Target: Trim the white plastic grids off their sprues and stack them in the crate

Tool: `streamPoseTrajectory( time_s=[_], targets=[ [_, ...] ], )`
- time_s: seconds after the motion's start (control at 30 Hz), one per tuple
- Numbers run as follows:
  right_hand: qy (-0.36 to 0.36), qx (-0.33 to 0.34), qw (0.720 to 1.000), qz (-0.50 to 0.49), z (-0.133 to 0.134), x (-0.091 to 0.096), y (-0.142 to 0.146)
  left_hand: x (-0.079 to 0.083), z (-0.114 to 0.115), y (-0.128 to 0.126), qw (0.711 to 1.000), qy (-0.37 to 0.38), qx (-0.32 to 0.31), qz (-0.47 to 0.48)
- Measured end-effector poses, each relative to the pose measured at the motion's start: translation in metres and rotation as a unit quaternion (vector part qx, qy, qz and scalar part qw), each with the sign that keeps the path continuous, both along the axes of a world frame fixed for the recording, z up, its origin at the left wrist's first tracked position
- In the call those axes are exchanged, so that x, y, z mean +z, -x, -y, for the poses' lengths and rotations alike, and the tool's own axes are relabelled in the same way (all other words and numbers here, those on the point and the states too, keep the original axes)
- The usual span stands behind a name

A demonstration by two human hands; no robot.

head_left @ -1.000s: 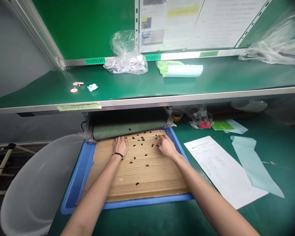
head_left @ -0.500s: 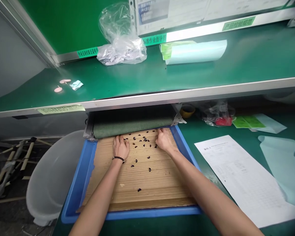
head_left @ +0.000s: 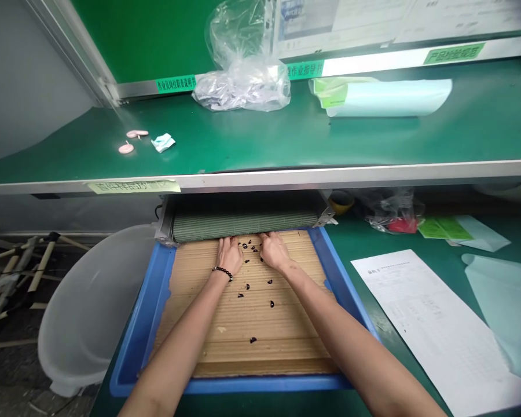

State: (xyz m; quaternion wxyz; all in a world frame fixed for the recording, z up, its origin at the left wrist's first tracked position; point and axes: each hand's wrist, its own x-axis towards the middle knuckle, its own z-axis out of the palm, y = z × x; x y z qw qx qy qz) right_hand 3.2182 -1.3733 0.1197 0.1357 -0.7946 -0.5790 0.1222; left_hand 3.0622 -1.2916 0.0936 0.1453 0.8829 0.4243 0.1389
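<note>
Both my hands lie palm down on a ribbed cardboard sheet (head_left: 243, 324) inside a blue tray (head_left: 150, 301). My left hand (head_left: 228, 255), with a dark bead bracelet at the wrist, and my right hand (head_left: 274, 251) rest close together at the sheet's far edge, fingers stretched flat. Several small black parts (head_left: 249, 248) are bunched between them. A few more black parts (head_left: 271, 303) lie scattered further down the sheet. Just beyond the fingertips runs a green ribbed roller (head_left: 243, 223) under the shelf.
A translucent white tub (head_left: 87, 307) stands left of the tray. A printed paper sheet (head_left: 434, 324) lies to the right on the green bench. The shelf (head_left: 286, 145) above carries a plastic bag (head_left: 243, 81), a rolled sheet (head_left: 386, 95) and small pink discs (head_left: 130, 142).
My two hands have slid inward toward each other along the sheet's far edge, sweeping the black parts into a tighter bunch between them. The camera view has shifted.
</note>
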Motion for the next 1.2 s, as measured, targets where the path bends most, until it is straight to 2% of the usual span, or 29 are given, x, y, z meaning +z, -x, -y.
streamPoseTrajectory(
  time_s=[0.17, 0.2, 0.3, 0.37, 0.5, 0.53, 0.57, 0.67, 0.7, 0.73, 0.83, 0.87, 0.9, 1.0, 1.07, 1.2],
  targets=[
    [0.021, 0.096, 0.995, -0.016, -0.003, 0.006, 0.003, 0.006, 0.001, 0.003, 0.993, 0.048, -0.102, 0.042],
    [0.023, 0.096, 0.995, -0.015, -0.004, 0.007, 0.003, 0.008, 0.001, 0.003, 0.994, 0.043, -0.095, 0.042],
    [0.029, 0.077, 0.997, -0.001, -0.009, 0.011, 0.008, 0.012, 0.004, -0.001, 1.000, 0.011, -0.007, 0.005],
    [0.035, 0.090, 0.995, 0.002, -0.009, 0.013, 0.014, 0.015, 0.007, -0.001, 1.000, 0.018, 0.001, -0.015],
    [0.042, 0.144, 0.989, -0.014, 0.007, 0.017, 0.016, 0.019, 0.007, 0.016, 0.985, 0.090, -0.147, 0.031],
    [0.042, 0.138, 0.990, -0.013, 0.010, 0.018, 0.013, 0.020, 0.005, 0.021, 0.983, 0.090, -0.154, 0.044],
    [0.041, 0.122, 0.992, -0.009, 0.013, 0.018, 0.011, 0.020, 0.004, 0.025, 0.987, 0.079, -0.135, 0.047],
    [0.040, 0.075, 0.996, 0.013, 0.012, 0.018, 0.009, 0.019, 0.003, 0.026, 1.000, 0.024, -0.020, 0.001],
    [0.041, 0.073, 0.996, 0.017, 0.011, 0.019, 0.011, 0.019, 0.005, 0.025, 1.000, 0.018, -0.005, -0.016],
    [0.043, 0.082, 0.996, 0.017, 0.012, 0.020, 0.013, 0.019, 0.007, 0.024, 0.999, 0.023, -0.016, -0.023],
    [0.051, 0.125, 0.991, 0.002, 0.022, 0.023, 0.015, 0.021, 0.013, 0.027, 0.989, 0.078, -0.126, 0.009],
    [0.050, 0.127, 0.991, -0.001, 0.026, 0.024, 0.013, 0.021, 0.014, 0.030, 0.985, 0.088, -0.144, 0.026],
    [0.047, 0.118, 0.992, 0.000, 0.030, 0.024, 0.011, 0.021, 0.014, 0.032, 0.986, 0.088, -0.138, 0.037],
    [0.039, 0.052, 0.998, 0.020, 0.036, 0.023, 0.007, 0.019, 0.017, 0.034, 0.998, 0.054, -0.039, 0.017],
    [0.043, 0.037, 0.998, 0.025, 0.037, 0.022, 0.013, 0.018, 0.023, 0.030, 0.998, 0.057, -0.021, -0.013],
    [0.041, 0.089, 0.995, -0.001, 0.051, 0.022, 0.030, 0.023, 0.034, 0.032, 0.981, 0.123, -0.148, 0.005]
  ],
)
